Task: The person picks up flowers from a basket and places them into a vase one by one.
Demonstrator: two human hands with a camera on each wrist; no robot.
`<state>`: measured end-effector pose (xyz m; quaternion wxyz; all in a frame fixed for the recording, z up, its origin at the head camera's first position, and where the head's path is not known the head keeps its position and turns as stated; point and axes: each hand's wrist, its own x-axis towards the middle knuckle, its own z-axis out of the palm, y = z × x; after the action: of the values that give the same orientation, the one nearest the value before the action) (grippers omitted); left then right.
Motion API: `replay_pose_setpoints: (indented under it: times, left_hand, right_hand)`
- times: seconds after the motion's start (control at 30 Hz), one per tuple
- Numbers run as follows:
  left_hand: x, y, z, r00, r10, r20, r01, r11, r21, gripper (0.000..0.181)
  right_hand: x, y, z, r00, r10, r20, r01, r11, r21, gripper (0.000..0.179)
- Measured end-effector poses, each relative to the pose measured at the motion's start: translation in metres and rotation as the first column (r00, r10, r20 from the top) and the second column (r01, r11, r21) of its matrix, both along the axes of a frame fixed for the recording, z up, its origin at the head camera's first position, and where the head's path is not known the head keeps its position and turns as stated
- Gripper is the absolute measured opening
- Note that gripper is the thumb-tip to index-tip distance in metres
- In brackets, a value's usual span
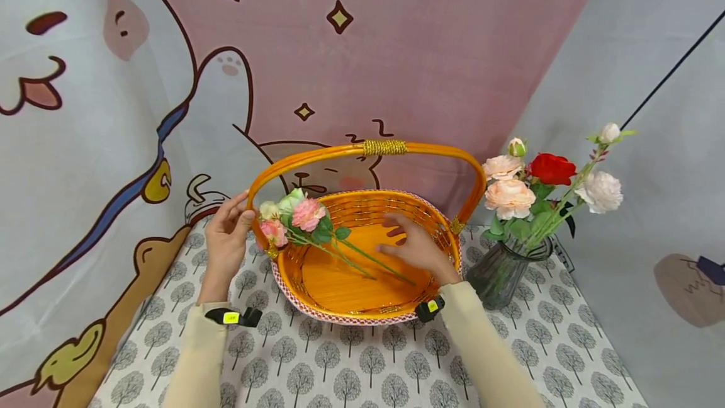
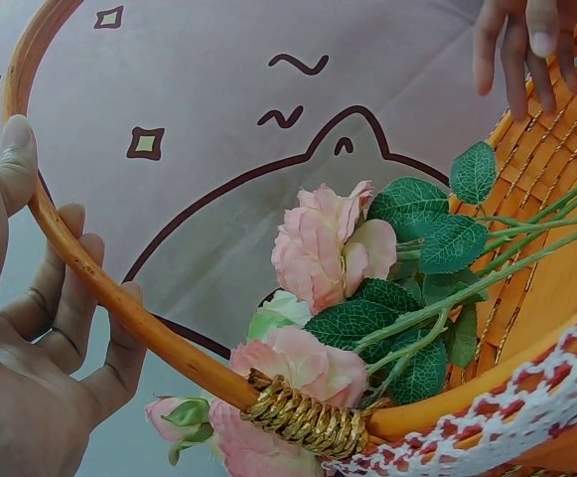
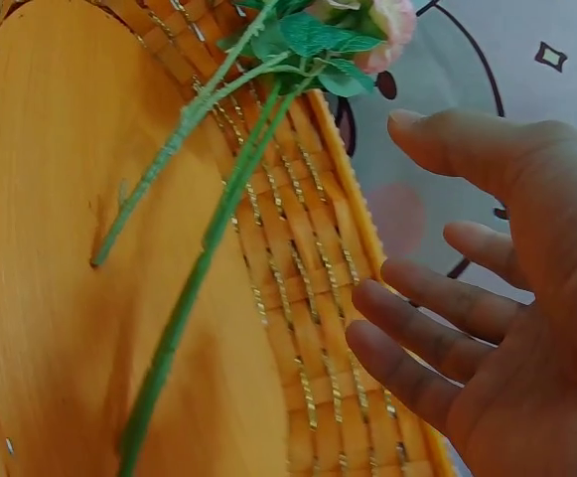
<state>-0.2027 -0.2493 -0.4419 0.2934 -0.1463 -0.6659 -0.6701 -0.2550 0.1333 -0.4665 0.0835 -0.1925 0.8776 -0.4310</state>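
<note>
An orange woven basket (image 1: 368, 317) with a tall arched handle (image 1: 317, 155) stands on the table, red-and-white lace trim round its rim. My left hand (image 1: 225, 241) grips the handle low on its left side, thumb on one face and fingers behind, as the left wrist view shows. Pink and pale flowers (image 1: 308, 214) lean over the basket's left rim near that hand. Their green stems (image 3: 184, 298) lie across the basket floor. Above the basket's right half hovers my right hand (image 1: 416, 247), fingers spread and loosely bent, holding nothing; in the right wrist view it is apart from the stems.
To the right of the basket a dark glass vase (image 1: 498, 276) holds peach, white and red flowers (image 1: 552, 169). A tree-patterned cloth (image 1: 345, 376) covers the table. Behind hangs a pink and grey cartoon curtain (image 1: 430, 49).
</note>
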Motion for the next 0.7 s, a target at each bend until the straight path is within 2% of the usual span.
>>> replay_pose_setpoints:
  times: [0.23, 0.4, 0.7]
  left_hand:
    - [0.0, 0.0, 0.0, 1.0, 0.005, 0.0, -0.005, 1.0, 0.009, 0.038]
    - [0.001, 0.0, 0.0, 1.0, 0.007, 0.001, -0.007, 1.0, 0.001, 0.038]
    - [0.001, 0.001, 0.0, 1.0, -0.026, -0.005, 0.026, 0.999, 0.031, 0.037]
  right_hand:
    - [-0.013, -0.012, -0.014, 0.994, 0.052, 0.099, -0.048, 0.998, -0.034, 0.065]
    - [-0.02, -0.018, -0.023, 0.982, 0.09, 0.168, -0.076, 0.993, -0.086, 0.062]
    - [-0.028, -0.028, -0.032, 0.955, 0.122, 0.272, -0.07, 0.979, -0.192, 0.057]
